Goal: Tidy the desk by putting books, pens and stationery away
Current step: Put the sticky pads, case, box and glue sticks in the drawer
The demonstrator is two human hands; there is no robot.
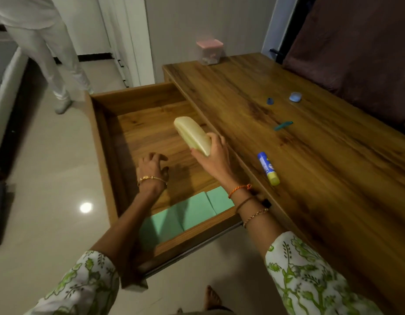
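Pencil case [192, 135]: a pale cream, glossy, oblong hard case with rounded ends and a seam running along its length, held tilted above the open wooden drawer [101, 133] just beside the desk's front edge. The right hand [211, 155] grips its near end, fingers and thumb curled round it, while the far end points away over the drawer floor. The left hand [151, 165] is lower down inside the drawer, fingers spread and loosely bent, holding nothing; whether they touch the drawer floor cannot be told. Mint-green books [192, 212] lie flat side by side at the drawer's near end. On the desk top [322, 178] lie a blue glue stick [267, 168] with a yellow cap, a teal pen [283, 125], a small dark blue sharpener [270, 101] and a pale blue eraser-like piece [295, 96], well apart from one another.
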